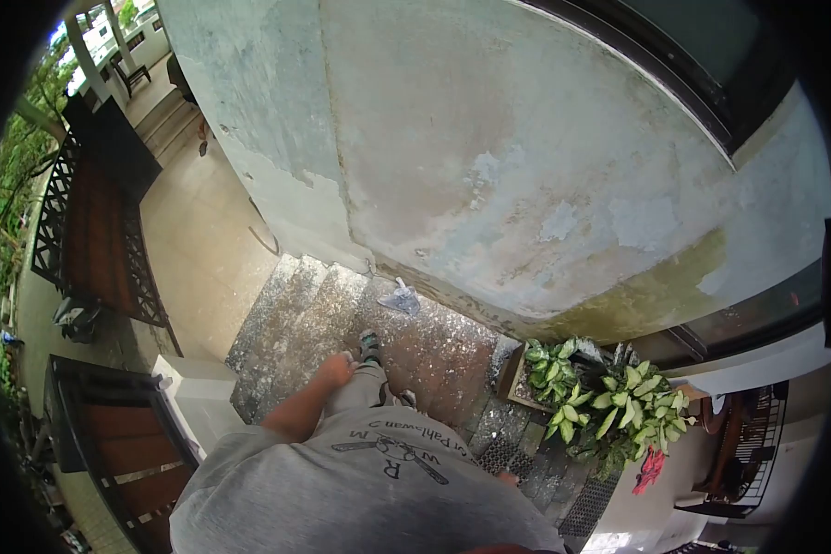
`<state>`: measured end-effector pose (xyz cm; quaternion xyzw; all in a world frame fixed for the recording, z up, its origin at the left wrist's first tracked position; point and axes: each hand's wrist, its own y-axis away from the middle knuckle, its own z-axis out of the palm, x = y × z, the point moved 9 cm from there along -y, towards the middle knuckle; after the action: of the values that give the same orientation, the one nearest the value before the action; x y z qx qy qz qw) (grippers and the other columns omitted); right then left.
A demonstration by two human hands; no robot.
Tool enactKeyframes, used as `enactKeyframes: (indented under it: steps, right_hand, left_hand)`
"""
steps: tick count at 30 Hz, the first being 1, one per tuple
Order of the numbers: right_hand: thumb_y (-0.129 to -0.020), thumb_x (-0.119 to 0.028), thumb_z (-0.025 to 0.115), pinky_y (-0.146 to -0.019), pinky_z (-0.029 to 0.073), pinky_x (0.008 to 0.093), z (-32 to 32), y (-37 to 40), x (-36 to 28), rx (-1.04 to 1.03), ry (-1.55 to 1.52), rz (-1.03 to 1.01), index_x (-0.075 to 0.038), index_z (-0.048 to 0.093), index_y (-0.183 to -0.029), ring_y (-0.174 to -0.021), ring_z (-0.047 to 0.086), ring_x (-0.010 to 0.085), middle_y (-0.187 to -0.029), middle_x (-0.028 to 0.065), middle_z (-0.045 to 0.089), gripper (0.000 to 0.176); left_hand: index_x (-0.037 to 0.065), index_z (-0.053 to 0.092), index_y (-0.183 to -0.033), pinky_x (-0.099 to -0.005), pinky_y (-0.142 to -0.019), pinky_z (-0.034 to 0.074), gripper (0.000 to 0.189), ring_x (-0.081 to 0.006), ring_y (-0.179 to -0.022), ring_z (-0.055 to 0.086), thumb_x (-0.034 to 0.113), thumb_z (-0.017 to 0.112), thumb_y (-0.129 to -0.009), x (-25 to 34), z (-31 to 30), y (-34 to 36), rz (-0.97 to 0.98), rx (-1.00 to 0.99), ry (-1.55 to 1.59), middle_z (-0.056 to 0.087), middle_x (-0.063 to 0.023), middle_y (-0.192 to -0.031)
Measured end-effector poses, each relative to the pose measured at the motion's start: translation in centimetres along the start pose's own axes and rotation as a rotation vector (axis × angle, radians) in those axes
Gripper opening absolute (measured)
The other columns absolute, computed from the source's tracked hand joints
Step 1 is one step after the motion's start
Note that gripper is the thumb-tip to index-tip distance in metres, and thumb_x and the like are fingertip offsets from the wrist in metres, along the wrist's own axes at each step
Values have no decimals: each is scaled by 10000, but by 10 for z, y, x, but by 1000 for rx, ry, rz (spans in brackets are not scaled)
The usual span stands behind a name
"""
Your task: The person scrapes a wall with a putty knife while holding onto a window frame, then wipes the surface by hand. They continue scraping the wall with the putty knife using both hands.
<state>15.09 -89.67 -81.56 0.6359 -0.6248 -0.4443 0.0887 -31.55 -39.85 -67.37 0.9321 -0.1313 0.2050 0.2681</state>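
Note:
My left hand [339, 369] is low in front of my left thigh, its fingers curled. A small pale patch shows at the fingertips, too small to name. Only a sliver of my right hand [508, 478] shows at the right side of my grey T-shirt [369, 499], and its fingers are hidden. My foot [369, 343] is on the paved step [425, 355], which is strewn with white flakes. Ahead of it, a blue-grey triangular thing [400, 297] lies by the foot of the wall [508, 166]; I cannot make out its kind.
The wall's paint is peeling in patches. Leafy plants [619, 397] in a planter [519, 377] stand to the right, near a red cloth-like thing [649, 469]. Steps [282, 309] lead down left to a tiled floor [198, 231]. A gate [125, 452] and white post [194, 392] stand left.

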Motion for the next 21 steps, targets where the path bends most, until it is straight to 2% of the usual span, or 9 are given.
enactKeyframes:
  steps: [2, 5, 7, 10, 14, 15, 17, 19, 21]
  right_hand:
    - [-835, -223, 738, -636, 490, 487, 6, 39, 24, -93, -93, 114, -27, 658, -994, -717, 632, 361, -793, 156, 660, 265]
    - [-850, -231, 743, -633, 496, 459, 30, 85, 32, -250, -144, 113, -36, 665, -988, -713, 641, 327, -786, 142, 669, 251]
    - [-861, -237, 746, -632, 500, 441, 42, 110, 19, -342, -138, 74, -42, 670, -984, -711, 647, 304, -782, 133, 675, 243]
    - [-876, -246, 751, -629, 507, 413, 57, 134, 5, -447, -112, 20, -51, 677, -978, -707, 655, 270, -775, 119, 684, 232]
    - [-897, -257, 757, -626, 515, 377, 65, 145, -35, -526, -59, -50, -64, 686, -970, -702, 667, 224, -767, 100, 696, 219]
    - [-902, -260, 759, -625, 517, 368, 66, 143, -49, -529, -46, -69, -67, 688, -968, -701, 670, 213, -765, 96, 699, 216]
    - [-912, -266, 762, -623, 521, 349, 67, 128, -84, -501, -31, -129, -73, 693, -964, -698, 675, 190, -760, 87, 705, 212]
    - [-923, -272, 765, -622, 525, 331, 69, 105, -119, -420, -21, -184, -79, 697, -959, -696, 681, 167, -756, 77, 711, 208]
    - [-844, -161, 841, -494, 460, 290, 68, 74, -169, -261, -10, -246, -74, 696, -865, -530, 600, 121, -644, 18, 665, 171]
  left_hand:
    - [50, 760, -1074, -492, -960, 536, 381, -424, -1101, 672, 376, 639, -918, -41, 22, 8, -77, -52, -25, 712, -253, -1145]
    - [24, 756, -1120, -482, -957, 548, 490, -415, -1134, 674, 431, 653, -869, -83, 37, 41, -220, -237, -175, 703, -241, -1215]
    - [-8, 754, -1095, -475, -983, 540, 541, -401, -1163, 670, 469, 640, -868, -125, 70, 37, -174, -288, -285, 704, -232, -1227]
    - [-4, 747, -1122, -474, -998, 531, 559, -396, -1166, 671, 480, 626, -871, -112, 58, 48, -171, -387, -306, 704, -228, -1233]
    - [12, 745, -1136, -480, -993, 522, 561, -407, -1149, 671, 491, 607, -878, -118, 69, 7, -116, -341, -259, 707, -236, -1209]
    - [18, 748, -1124, -488, -982, 518, 553, -413, -1128, 673, 495, 606, -886, -97, 54, 1, -81, -330, -213, 712, -240, -1175]
    - [23, 750, -1112, -495, -972, 514, 544, -418, -1107, 675, 500, 605, -893, -72, 37, -12, -51, -314, -160, 718, -243, -1141]
    - [27, 758, -1049, -512, -937, 515, 507, -429, -1061, 677, 490, 600, -918, -50, 10, -23, 90, -135, -39, 722, -248, -1068]
    - [29, 758, -1033, -513, -927, 516, 499, -427, -1053, 679, 489, 597, -927, -57, 3, -27, 112, -105, 20, 725, -243, -1053]
